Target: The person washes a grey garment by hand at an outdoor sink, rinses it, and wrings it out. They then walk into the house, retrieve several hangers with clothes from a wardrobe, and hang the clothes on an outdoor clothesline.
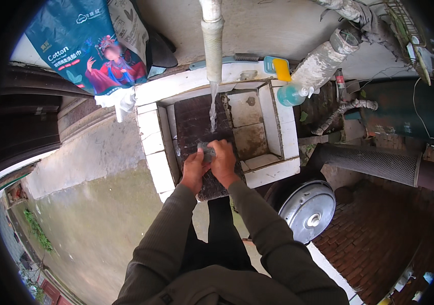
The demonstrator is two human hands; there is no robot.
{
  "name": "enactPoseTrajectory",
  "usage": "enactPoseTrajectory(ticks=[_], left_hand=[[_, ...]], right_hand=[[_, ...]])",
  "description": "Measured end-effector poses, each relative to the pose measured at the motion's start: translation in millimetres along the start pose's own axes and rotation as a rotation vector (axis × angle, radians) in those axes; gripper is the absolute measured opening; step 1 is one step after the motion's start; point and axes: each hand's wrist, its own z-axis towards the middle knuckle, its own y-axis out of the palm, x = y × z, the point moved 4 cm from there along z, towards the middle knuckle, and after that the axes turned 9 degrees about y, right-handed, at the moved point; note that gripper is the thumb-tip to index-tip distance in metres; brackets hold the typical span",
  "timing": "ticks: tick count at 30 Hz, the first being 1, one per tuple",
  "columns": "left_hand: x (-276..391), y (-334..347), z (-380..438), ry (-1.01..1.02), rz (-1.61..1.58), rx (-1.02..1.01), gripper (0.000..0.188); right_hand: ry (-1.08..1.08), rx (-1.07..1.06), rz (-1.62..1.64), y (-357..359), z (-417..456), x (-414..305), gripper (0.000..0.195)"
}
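Both hands meet over a dark, wet board (201, 114) laid across a white-tiled sink (156, 145). Between them is a small grey cloth (206, 150), bunched up. My left hand (194, 167) grips its left side with the thumb on top. My right hand (222, 160) grips the right side, its fingers curled over and slightly blurred. Water (213, 108) runs from a pale pipe (212, 49) onto the board just beyond the hands. Part of the cloth is hidden by my fingers.
A teal bottle (290, 95), a yellow sponge (281, 69) and a blue brush (217, 61) lie along the sink's back and right rim. A printed plastic bag (87, 57) hangs at left. A lidded metal pot (308, 209) stands at lower right, below a mesh cylinder (373, 162).
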Motion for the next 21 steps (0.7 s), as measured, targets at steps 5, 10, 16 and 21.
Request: enactPoseTrajectory(ticks=[5,10,16,21], left_hand=[[26,34,-12,-0.161,-0.225,-0.107,0.048],[58,46,19,-0.042,-0.315,-0.214,0.048],[65,73,24,0.127,-0.246,-0.013,0.044],[71,97,10,0.331,-0.129,0.014,0.038]], right_hand=[[0.505,-0.116,0.904,23,-10,1,0.026],[0.775,-0.227,1.07,1,18,-35,0.042],[0.549,-0.057,0.761,-7,59,-28,0.038],[0.563,0.057,1.077,-3,96,-9,0.039]])
